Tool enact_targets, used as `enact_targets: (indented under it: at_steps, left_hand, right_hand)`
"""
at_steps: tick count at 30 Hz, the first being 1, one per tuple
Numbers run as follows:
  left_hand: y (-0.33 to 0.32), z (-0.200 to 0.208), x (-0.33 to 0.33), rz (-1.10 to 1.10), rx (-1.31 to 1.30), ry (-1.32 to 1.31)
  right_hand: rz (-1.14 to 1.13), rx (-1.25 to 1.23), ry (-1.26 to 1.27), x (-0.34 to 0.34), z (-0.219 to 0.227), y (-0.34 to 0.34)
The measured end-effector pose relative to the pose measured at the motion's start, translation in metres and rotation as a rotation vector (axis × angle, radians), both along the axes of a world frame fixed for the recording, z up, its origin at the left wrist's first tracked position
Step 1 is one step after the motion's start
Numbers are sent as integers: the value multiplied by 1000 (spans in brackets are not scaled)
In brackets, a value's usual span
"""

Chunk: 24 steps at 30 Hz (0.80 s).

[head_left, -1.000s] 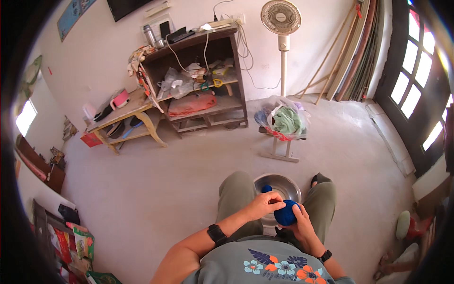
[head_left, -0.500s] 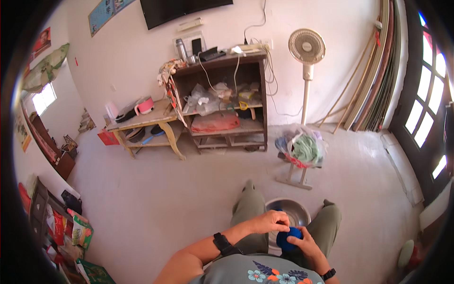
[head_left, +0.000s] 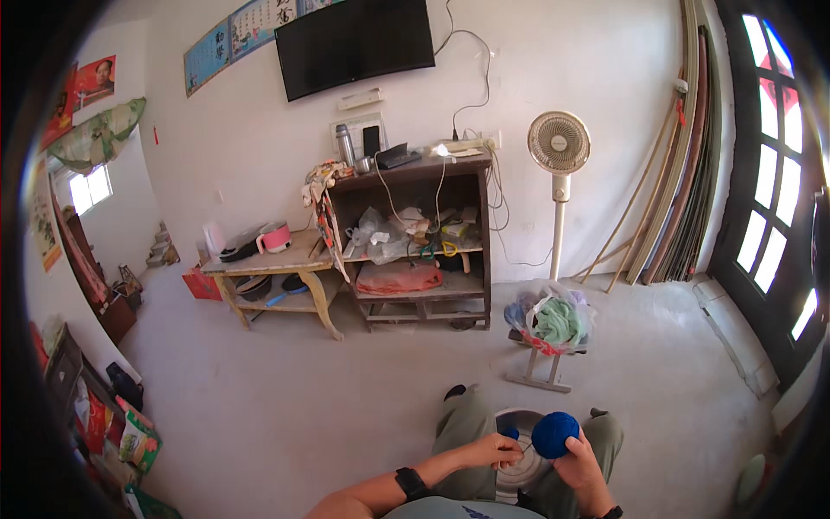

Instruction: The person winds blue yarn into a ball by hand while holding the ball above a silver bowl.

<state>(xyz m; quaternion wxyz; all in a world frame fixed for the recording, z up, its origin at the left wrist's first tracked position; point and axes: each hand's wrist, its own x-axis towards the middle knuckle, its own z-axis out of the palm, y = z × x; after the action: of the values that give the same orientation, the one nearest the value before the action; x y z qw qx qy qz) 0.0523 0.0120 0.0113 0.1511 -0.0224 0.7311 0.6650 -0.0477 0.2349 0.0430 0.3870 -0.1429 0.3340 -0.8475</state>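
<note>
A ball of dark blue yarn (head_left: pixel 555 434) rests in the fingers of my right hand (head_left: pixel 581 467), held up over the right side of a metal basin (head_left: pixel 523 476). Just left of it, my left hand (head_left: pixel 494 451) is closed in a pinch, with a thin strand seeming to run from the fingers toward the ball. The basin stands on the floor between my legs. Inside it, behind my left hand, lies another small blue bundle (head_left: pixel 510 432), partly hidden.
Beyond my knees a low stool (head_left: pixel 546 372) bears a plastic bag (head_left: pixel 558 322) of green and bluish soft material. A standing fan (head_left: pixel 559 143) is behind it. Against the wall stand a dark cabinet (head_left: pixel 488 251) and a wooden table (head_left: pixel 324 303). Packages (head_left: pixel 138 441) lie at the left.
My head view has tilted up. My right hand has raised and turned the yarn ball, which shows more fully now. My left hand has come away from the ball to its left.
</note>
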Motion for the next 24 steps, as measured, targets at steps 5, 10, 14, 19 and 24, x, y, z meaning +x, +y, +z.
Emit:
enact_targets:
  at_steps: [5, 10, 14, 19, 24]
  left_hand:
    - [24, 30, 4, -195, -17, -30]
    - [32, 54, 11, -232, 116, 38]
    - [28, 63, 6, -140, 48, 148]
    - [27, 47, -5, -56, 103, 221]
    - [18, 18, -5, -3, 119, 99]
  right_hand:
    - [-182, 384, 262, 8, -10, -2]
    - [-249, 806, 888, 20, -11, 18]
    - [217, 499, 338, 24, -5, 41]
    - [394, 167, 37, 29, 8, 60]
    - [92, -40, 34, 19, 25, 42]
